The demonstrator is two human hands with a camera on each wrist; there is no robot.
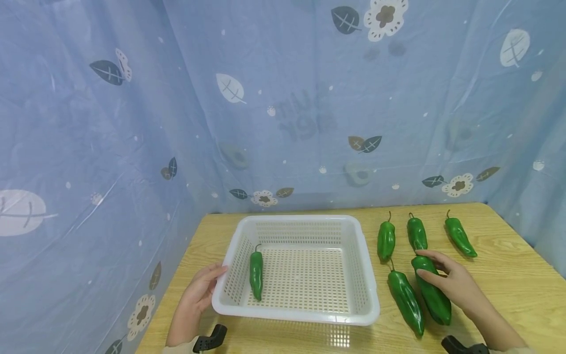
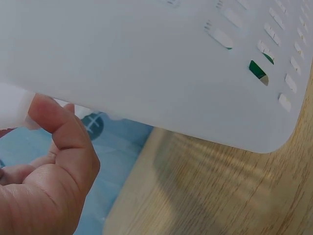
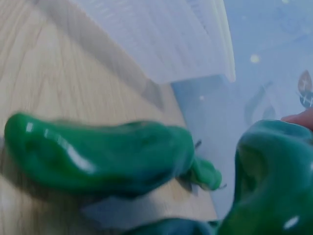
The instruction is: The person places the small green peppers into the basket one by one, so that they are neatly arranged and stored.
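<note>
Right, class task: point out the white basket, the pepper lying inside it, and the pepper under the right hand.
White basket (image 1: pixel 367 265), head view, on its right wall.
Pepper in the basket (image 1: pixel 256 275), head view, mid-body.
Pepper under the right hand (image 1: pixel 438 300), head view, lower body below the fingers.

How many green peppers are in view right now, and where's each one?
6. One lies in the white basket at its left side. Five lie on the table right of it: three in the back row, one in front, one under the right hand.
</note>
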